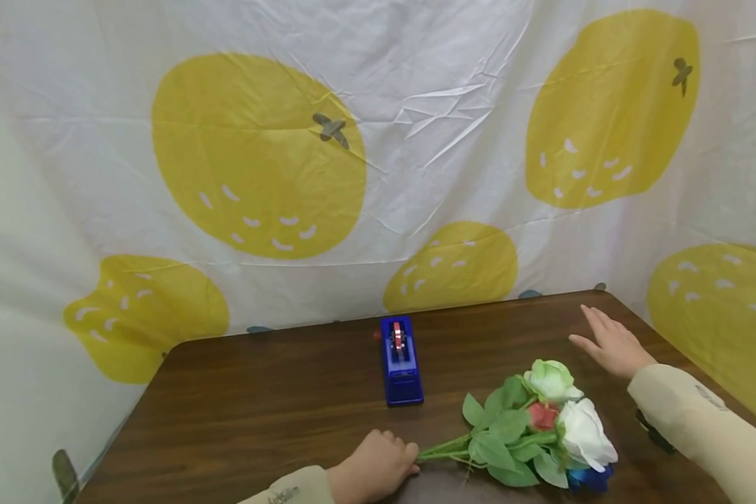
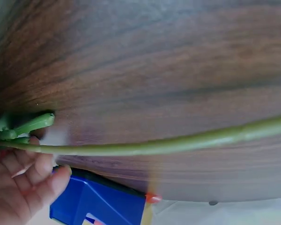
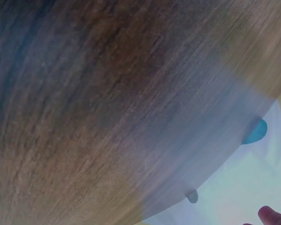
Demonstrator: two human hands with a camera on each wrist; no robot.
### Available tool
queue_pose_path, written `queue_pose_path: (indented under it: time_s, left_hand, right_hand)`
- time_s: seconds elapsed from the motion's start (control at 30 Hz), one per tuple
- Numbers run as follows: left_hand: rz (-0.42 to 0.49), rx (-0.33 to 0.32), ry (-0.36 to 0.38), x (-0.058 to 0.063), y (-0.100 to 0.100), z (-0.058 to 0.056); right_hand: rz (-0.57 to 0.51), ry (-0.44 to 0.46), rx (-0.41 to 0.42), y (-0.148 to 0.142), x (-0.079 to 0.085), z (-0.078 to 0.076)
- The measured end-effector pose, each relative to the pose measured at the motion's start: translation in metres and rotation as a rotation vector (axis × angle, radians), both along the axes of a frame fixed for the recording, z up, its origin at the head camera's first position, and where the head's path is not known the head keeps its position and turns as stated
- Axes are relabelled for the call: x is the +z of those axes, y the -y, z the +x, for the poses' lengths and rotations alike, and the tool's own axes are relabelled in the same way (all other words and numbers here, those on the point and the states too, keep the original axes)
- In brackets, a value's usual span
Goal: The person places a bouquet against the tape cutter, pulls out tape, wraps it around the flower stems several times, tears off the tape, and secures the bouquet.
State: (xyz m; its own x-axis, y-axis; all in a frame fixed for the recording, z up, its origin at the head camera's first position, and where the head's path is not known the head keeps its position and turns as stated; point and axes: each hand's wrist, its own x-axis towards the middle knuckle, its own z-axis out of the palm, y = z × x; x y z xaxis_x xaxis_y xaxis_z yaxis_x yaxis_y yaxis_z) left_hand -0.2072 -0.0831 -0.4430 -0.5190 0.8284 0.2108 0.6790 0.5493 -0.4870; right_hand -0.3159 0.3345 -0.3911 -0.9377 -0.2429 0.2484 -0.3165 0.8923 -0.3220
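A bunch of artificial flowers (image 1: 510,434) lies over the front right of the table, with green leaves and white, pale green, red and blue blooms. My left hand (image 1: 378,465) grips its stems at the left end. The left wrist view shows that hand's curled fingers (image 2: 42,180) around the green stems, one long stem (image 2: 178,144) running off to the right. My right hand (image 1: 614,346) hovers behind and right of the blooms with its fingers extended, holding nothing. Only a few of its fingertips (image 3: 271,215) show in the right wrist view.
A blue tape dispenser (image 1: 403,364) with a red-cored roll stands on the dark wooden table (image 1: 258,399), behind the stems. A white curtain (image 1: 428,140) with yellow fruit prints hangs along the back and sides of the table.
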Motion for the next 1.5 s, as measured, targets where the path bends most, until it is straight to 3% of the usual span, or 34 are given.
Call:
queue_pose_path:
  time_s: [0.1,0.2,0.5,0.67,0.83,0.93,1.07,1.17,1.27,1.4,1.5]
  left_hand:
    - [-0.094,0.059,-0.071,0.002,-0.002,0.002]
    - [-0.146,0.088,-0.098,0.003,-0.003,0.003]
    - [-0.085,0.072,-0.114,0.002,0.007,0.000]
    - [0.010,0.184,0.093,0.020,0.018,-0.006]
    - [0.212,0.371,0.348,0.045,0.025,-0.028]
    - [0.406,0.458,0.547,0.054,0.027,-0.045]
    - [0.765,0.489,0.816,0.055,0.024,-0.065]
    - [1.023,0.501,0.978,0.053,0.020,-0.076]
    - [1.178,0.534,1.076,0.048,0.014,-0.083]
    - [1.257,0.577,1.135,0.043,0.008,-0.087]
    - [1.266,0.600,1.167,0.042,0.005,-0.088]
  right_hand:
    - [0.005,0.000,-0.001,0.002,0.002,0.001]
    - [0.011,-0.008,0.003,0.004,0.004,0.002]
    - [0.022,-0.048,0.021,0.011,0.019,0.000]
    - [0.012,-0.028,0.043,0.030,0.046,-0.003]
    - [0.029,-0.055,0.137,0.072,0.079,-0.006]
    - [0.055,-0.095,0.192,0.108,0.091,-0.006]
    - [0.065,-0.101,0.117,0.161,0.099,-0.002]
    - [0.004,0.013,0.024,0.194,0.097,-0.006]
    - [-0.070,0.218,-0.002,0.218,0.087,-0.014]
    - [-0.186,0.493,0.008,0.241,0.065,-0.019]
    - [-0.262,0.628,-0.003,0.252,0.051,-0.016]
